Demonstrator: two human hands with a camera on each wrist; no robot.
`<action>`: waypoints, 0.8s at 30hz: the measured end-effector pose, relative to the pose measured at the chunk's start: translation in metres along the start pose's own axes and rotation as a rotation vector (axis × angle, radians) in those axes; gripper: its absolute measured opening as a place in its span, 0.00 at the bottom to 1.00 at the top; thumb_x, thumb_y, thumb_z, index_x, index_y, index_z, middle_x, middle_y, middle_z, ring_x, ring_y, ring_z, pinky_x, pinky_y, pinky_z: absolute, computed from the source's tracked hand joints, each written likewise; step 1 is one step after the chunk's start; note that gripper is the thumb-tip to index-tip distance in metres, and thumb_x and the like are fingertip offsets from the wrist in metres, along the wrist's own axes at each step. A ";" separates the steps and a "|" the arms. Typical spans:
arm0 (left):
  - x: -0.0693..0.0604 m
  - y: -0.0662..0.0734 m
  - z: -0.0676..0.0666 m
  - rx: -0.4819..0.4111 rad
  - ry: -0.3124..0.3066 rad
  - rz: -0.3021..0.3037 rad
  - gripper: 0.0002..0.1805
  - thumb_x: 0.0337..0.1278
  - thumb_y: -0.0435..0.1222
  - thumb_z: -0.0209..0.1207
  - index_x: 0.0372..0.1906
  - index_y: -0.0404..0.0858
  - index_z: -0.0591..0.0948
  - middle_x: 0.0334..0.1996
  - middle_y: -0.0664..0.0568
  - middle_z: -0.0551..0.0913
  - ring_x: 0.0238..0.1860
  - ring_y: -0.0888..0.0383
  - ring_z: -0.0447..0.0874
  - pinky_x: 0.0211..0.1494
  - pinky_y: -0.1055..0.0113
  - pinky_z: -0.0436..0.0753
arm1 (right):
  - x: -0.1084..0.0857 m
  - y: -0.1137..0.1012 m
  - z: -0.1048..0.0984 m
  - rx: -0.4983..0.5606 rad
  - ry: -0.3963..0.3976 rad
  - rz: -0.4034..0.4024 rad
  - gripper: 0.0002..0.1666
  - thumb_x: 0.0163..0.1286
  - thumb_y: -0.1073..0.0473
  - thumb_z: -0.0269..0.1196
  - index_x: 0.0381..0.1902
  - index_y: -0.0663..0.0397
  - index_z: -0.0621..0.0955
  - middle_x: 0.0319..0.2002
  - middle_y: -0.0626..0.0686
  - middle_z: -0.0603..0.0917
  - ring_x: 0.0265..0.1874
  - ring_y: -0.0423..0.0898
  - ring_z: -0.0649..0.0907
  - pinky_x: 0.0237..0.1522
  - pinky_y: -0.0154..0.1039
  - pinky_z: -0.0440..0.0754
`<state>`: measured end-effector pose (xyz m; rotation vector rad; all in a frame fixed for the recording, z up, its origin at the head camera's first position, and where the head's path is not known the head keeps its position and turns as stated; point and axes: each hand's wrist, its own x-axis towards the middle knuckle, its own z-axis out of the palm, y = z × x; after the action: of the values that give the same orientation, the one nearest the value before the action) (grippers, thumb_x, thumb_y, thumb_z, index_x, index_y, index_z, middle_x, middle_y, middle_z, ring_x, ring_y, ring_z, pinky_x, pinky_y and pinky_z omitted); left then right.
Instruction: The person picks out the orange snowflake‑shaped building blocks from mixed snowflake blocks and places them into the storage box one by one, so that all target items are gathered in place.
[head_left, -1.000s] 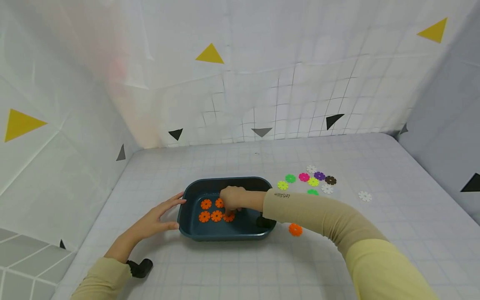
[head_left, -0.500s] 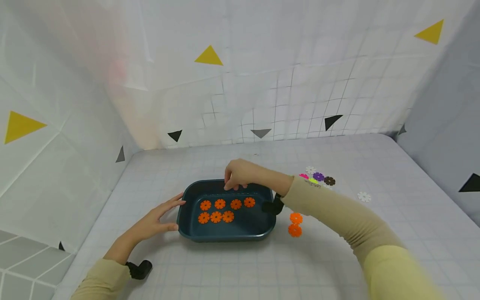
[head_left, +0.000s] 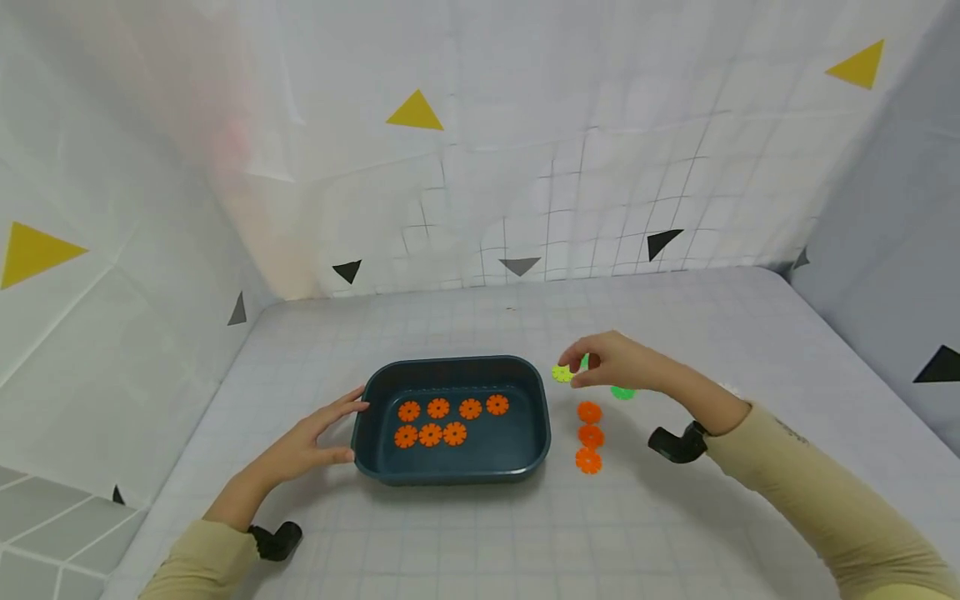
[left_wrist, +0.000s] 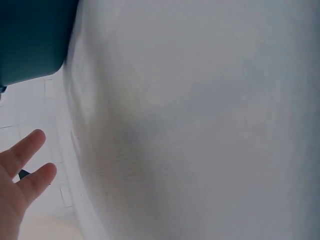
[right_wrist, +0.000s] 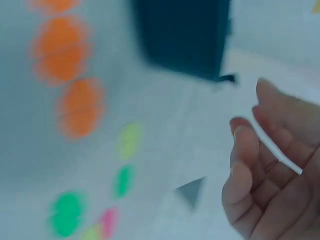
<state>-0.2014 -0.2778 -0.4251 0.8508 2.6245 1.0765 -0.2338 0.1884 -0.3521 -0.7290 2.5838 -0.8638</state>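
Observation:
A dark blue tray (head_left: 480, 473) holds two rows of orange notched discs (head_left: 431, 434). At its left end my left hand (head_left: 311, 437) rests against the rim, fingers spread; the left wrist view shows two fingers (left_wrist: 37, 181) and the tray's outer wall. My right hand (head_left: 618, 362) hovers right of the tray, over the loose coloured discs, fingers loosely bent and a gap at the thumb. A yellow disc (head_left: 562, 373) and a green disc (head_left: 622, 392) show beside it. In the right wrist view a white strip lies between thumb and fingers; I cannot tell what it is.
Three orange discs (head_left: 590, 437) lie in a column right of the tray. Other coloured discs lie behind my right hand, mostly hidden; a pink disc (right_wrist: 108, 221) shows in the right wrist view. White sheet walls (head_left: 480, 167) enclose the table (head_left: 450, 542) at the back and sides.
My right hand has lifted out of the tray and moved right to the loose discs, uncovering the orange discs in the tray and the column beside it. My left hand has stayed at the rim.

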 end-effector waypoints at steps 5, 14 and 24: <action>-0.001 0.001 -0.001 0.011 -0.010 0.007 0.35 0.49 0.39 0.64 0.65 0.45 0.65 0.70 0.43 0.53 0.67 0.35 0.50 0.57 0.30 0.55 | -0.010 0.039 0.015 -0.036 -0.045 -0.018 0.17 0.58 0.63 0.64 0.47 0.62 0.79 0.41 0.57 0.81 0.32 0.44 0.77 0.30 0.31 0.78; -0.001 -0.002 -0.001 0.020 -0.012 0.027 0.36 0.49 0.38 0.64 0.65 0.45 0.65 0.71 0.44 0.53 0.67 0.35 0.50 0.58 0.31 0.56 | -0.005 0.064 0.034 -0.089 -0.132 0.030 0.18 0.56 0.67 0.63 0.47 0.52 0.81 0.37 0.50 0.78 0.30 0.42 0.74 0.31 0.30 0.77; 0.000 -0.002 -0.002 0.017 -0.019 0.038 0.36 0.49 0.38 0.64 0.65 0.44 0.65 0.70 0.43 0.53 0.67 0.35 0.50 0.58 0.31 0.56 | 0.002 0.065 0.037 -0.148 -0.159 0.053 0.14 0.54 0.64 0.66 0.41 0.48 0.80 0.35 0.48 0.75 0.30 0.41 0.74 0.32 0.28 0.76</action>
<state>-0.2028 -0.2799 -0.4249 0.9135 2.6158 1.0510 -0.2427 0.2144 -0.4215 -0.7342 2.5309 -0.5788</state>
